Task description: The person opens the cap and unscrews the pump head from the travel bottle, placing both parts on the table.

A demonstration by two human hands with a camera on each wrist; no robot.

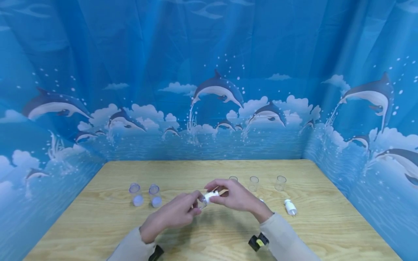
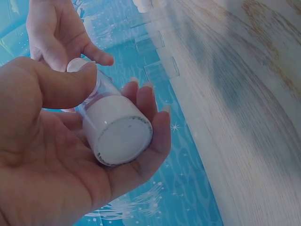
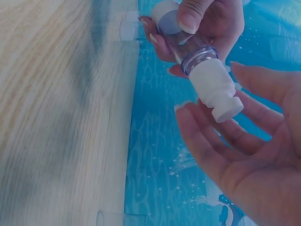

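Note:
My left hand holds a small clear bottle with a white base, its thumb pressed along the side and its fingers curled beneath. A white stepped pump top sits at the bottle's purple-tinted neck ring, pointing toward my right hand. Around that top, the right hand's fingers are spread and loosely bent, with thumb and fingers on either side of it. In the head view both hands meet above the middle of the wooden table, the bottle tilted between them.
Two clear bottles with purple rims and white bottoms stand at the left. Several clear cups form a row behind the right hand. Another white pump top lies at the right. A blue dolphin curtain encloses the table.

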